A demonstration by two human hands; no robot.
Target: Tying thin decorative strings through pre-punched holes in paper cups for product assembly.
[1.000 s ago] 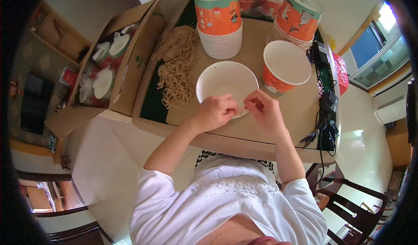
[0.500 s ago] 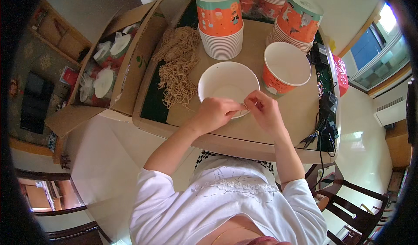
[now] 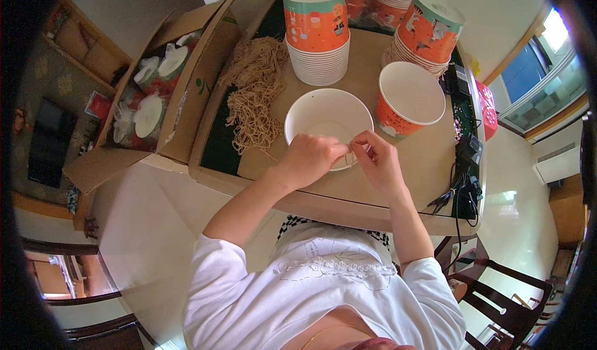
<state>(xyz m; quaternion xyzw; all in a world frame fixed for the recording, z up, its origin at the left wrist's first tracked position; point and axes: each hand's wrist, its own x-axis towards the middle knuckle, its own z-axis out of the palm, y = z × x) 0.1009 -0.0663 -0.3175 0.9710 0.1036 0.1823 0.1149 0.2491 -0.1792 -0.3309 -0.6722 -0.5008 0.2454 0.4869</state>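
Observation:
A white-lined paper bucket [image 3: 328,115] stands at the table's front with its mouth up; a small dark hole shows near its far rim. Over its near rim my left hand [image 3: 313,158] and my right hand [image 3: 379,163] meet, fingertips pinched almost together. Between them a short, thin, pale cord [image 3: 348,159] seems to show; most of it is hidden by the fingers. To the left lies a loose tangle of tan cord [image 3: 252,110]. On the right stands another upright bucket [image 3: 410,95], orange outside, touched by neither hand.
A nested stack of upside-down buckets [image 3: 316,33] rises behind my hands, with another stack [image 3: 430,30] at the far right. Left of the table, an opened cardboard box [image 3: 186,101] holds wrapped cups. Black cables and adapters [image 3: 463,185] lie along the right edge.
My hands stay pinched at the bucket's near rim, the fingers shifting slightly. The whole view has moved a little; nothing has been put down or picked up.

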